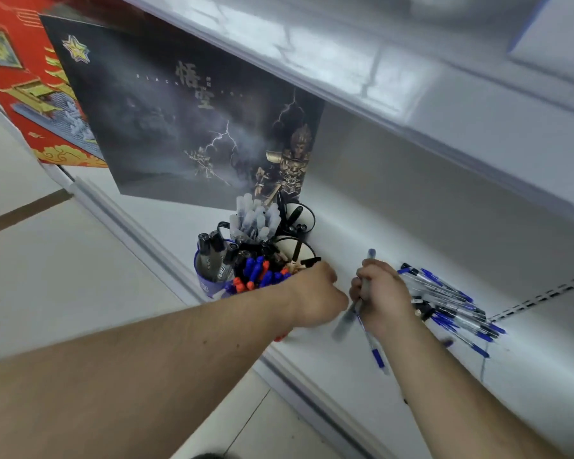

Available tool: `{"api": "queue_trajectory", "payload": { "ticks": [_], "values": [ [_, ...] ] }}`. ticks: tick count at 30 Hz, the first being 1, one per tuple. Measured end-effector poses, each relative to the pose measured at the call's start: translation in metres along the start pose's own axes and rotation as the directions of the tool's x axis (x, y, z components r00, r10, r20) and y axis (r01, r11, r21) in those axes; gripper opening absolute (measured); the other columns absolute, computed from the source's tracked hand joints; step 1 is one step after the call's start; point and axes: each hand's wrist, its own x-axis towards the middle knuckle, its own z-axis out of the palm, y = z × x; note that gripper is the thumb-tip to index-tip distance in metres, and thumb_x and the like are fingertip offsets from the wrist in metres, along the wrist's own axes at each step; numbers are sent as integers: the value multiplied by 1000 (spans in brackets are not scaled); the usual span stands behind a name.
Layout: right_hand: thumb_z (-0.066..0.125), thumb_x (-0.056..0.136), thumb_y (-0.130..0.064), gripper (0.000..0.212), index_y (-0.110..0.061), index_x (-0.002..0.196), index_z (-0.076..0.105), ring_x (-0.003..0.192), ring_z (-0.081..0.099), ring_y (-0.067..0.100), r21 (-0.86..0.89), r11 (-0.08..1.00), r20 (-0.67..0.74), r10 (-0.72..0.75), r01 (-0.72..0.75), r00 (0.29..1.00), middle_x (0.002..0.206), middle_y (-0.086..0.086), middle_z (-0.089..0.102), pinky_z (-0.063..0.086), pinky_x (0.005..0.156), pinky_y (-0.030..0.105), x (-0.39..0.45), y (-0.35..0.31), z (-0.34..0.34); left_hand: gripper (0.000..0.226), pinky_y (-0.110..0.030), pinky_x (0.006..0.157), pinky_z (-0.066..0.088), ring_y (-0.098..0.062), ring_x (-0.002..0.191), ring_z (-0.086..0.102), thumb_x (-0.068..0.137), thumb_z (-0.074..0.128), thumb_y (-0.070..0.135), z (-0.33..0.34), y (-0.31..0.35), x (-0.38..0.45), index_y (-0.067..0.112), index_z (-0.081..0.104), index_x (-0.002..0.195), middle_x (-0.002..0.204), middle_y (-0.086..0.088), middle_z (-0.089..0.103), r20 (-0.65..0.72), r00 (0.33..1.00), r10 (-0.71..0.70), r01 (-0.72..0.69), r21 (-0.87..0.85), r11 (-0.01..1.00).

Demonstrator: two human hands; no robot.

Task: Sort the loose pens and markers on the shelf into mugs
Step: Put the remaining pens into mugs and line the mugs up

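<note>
1. Right hand (380,298) is gripping a small bundle of pens (362,303), fingers curled round the barrels. One capped end is sticking up past the knuckles, the blue-capped ends are trailing down toward the shelf edge; the bundle's long axis is running roughly up-down in the head view, tilted a little.
2. Left hand (315,294) is clenched in a loose fist just left of the right hand, knuckles over the near mugs. Whether it is holding anything I cannot tell; the fingers are hidden.
3. Loose pile of blue pens (451,303) is lying on the white shelf (395,233), just right of the right hand, barrels mostly slanting down to the right.
4. Mugs (212,270) are standing in a cluster to the left, already stuffed with markers and capped pens.
5. Judgement: the bundle is needing to travel leftward, across the left hand, and go in upright. Left hand is nearer the mugs; right is nearer the pile.
</note>
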Motion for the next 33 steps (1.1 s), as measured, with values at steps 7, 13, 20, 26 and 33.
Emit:
{"api": "queue_trajectory", "payload": {
  "ticks": [7, 13, 20, 26, 33],
  "values": [
    [49, 87, 6, 25, -17, 83, 60, 49, 48, 17, -24, 992, -16, 123, -123, 992, 62, 4, 50, 36, 45, 21, -70, -5, -12, 25, -27, 52, 39, -23, 63, 47, 91, 31, -2, 43, 8, -10, 2, 55, 98, 90, -15, 58, 241, 954, -179, 211, -115, 971],
    [40, 92, 7, 28, -13, 85, 59, 52, 44, 18, -147, 967, -315, -245, 208, 917, 79, 11, 54, 43, 50, 28, -85, -30, -54, 17, -21, 47, 27, -14, 51, 36, 95, 43, 14, 64, 18, -20, 12, 48, 79, 65, -3, 46, 169, 937, -304, 344, -308, 887],
    [40, 94, -8, 24, -19, 115, 43, 45, 52, 22, -593, 789, 87, -132, 158, 987, 82, 18, 64, 35, 36, 24, -142, 11, -48, 34, -31, 67, 47, -27, 71, 62, 91, 59, 49, 91, 22, -13, 15, 64, 86, 77, -10, 65, 230, 947, -226, 320, -583, 747],
    [50, 88, -19, 20, -14, 77, 66, 60, 57, 21, -611, 760, 178, -140, 220, 974, 64, 5, 63, 48, 55, 29, -114, -2, -82, 26, -33, 70, 44, -23, 69, 56, 101, 48, 35, 82, 16, 3, 12, 55, 92, 80, -6, 57, -58, 973, -222, 140, -617, 774],
    [65, 84, -33, 61, -23, 140, 43, 116, 52, 22, -998, -48, 61, -207, 52, 976, 139, 4, 50, 48, 89, 31, 25, -33, -162, 26, -24, 41, 37, -14, 47, 34, 99, 51, 38, 60, 25, 12, 17, 47, 84, 64, -1, 38, -50, 977, -208, 122, -668, 734]
  ]
}}
